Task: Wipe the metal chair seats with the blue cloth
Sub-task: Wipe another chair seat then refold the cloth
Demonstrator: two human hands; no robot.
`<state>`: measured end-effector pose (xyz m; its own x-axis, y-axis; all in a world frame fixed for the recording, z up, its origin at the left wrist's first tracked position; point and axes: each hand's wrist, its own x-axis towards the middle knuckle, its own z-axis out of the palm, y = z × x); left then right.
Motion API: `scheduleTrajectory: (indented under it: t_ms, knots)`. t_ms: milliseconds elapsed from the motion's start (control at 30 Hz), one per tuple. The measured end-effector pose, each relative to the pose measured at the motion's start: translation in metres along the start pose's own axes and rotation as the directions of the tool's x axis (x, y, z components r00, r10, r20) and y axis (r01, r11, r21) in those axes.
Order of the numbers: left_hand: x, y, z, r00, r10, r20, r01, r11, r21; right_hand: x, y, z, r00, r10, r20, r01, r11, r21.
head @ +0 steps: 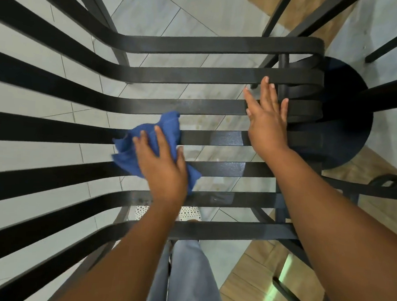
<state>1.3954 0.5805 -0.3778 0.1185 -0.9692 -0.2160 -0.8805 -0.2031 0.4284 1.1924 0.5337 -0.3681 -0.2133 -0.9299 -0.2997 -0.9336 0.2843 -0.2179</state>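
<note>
On the black metal chair seat (217, 137), our left hand (162, 169) presses the blue cloth (151, 144) flat, fingers straight; our right hand (267, 115) rests flat. We judge wiping is midway.

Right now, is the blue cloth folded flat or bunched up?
Bunched up: the cloth shows rumpled folds under the left hand on the chair slats.

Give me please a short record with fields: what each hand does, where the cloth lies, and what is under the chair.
left hand: presses the blue cloth, fingers spread flat
blue cloth: bunched on the middle slats of the metal chair seat
right hand: open, resting flat on the slats near the seat's curled edge
under chair: pale tiled floor, seen between slats
</note>
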Motion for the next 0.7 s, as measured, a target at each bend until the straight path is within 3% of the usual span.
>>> scheduleTrajectory:
  t_ms: [100,200,267,300,333,367,433,500,533,600,700]
  knots:
    - [0.004,0.018,0.012,0.938,0.294,0.181,-0.309,0.949,0.062,0.001,-0.002,0.001,1.0,-0.001,-0.01,0.001,1.0,0.004]
    - [0.023,0.018,0.021,0.712,0.665,0.225,-0.693,0.717,0.075,0.002,-0.001,0.002,1.0,0.0,-0.021,0.0,1.0,0.003]
    - [0.037,0.015,0.021,0.551,0.788,0.275,-0.831,0.549,0.091,0.002,-0.001,0.003,1.0,0.008,-0.023,-0.008,1.0,0.006]
    - [0.043,0.014,0.019,0.512,0.812,0.279,-0.856,0.51,0.085,0.002,-0.001,0.003,1.0,0.009,-0.02,-0.009,1.0,0.01]
    - [0.05,0.012,0.017,0.511,0.815,0.275,-0.856,0.51,0.08,0.002,-0.001,0.002,1.0,0.008,-0.018,-0.008,1.0,0.012]
    - [0.057,0.01,0.014,0.551,0.792,0.263,-0.831,0.55,0.085,0.002,-0.001,0.002,1.0,0.007,-0.018,-0.007,1.0,0.014]
    - [0.072,0.0,0.003,0.708,0.678,0.197,-0.704,0.699,0.121,0.002,0.001,0.001,1.0,0.005,-0.024,-0.004,1.0,0.015]
    - [0.087,-0.019,-0.013,0.883,0.445,0.149,-0.467,0.864,0.189,0.0,0.0,0.002,1.0,0.005,-0.031,-0.005,1.0,0.023]
    - [0.091,-0.029,-0.02,0.934,0.328,0.139,-0.353,0.904,0.24,0.0,0.0,0.002,0.999,0.006,-0.036,-0.005,1.0,0.027]
    - [0.086,-0.039,-0.029,0.963,0.242,0.117,-0.266,0.92,0.288,-0.002,-0.001,0.003,0.999,0.007,-0.04,-0.006,1.0,0.024]
    - [0.06,-0.022,-0.023,0.94,0.294,0.175,-0.326,0.923,0.202,-0.001,0.0,0.002,0.999,0.018,-0.034,-0.017,1.0,0.014]
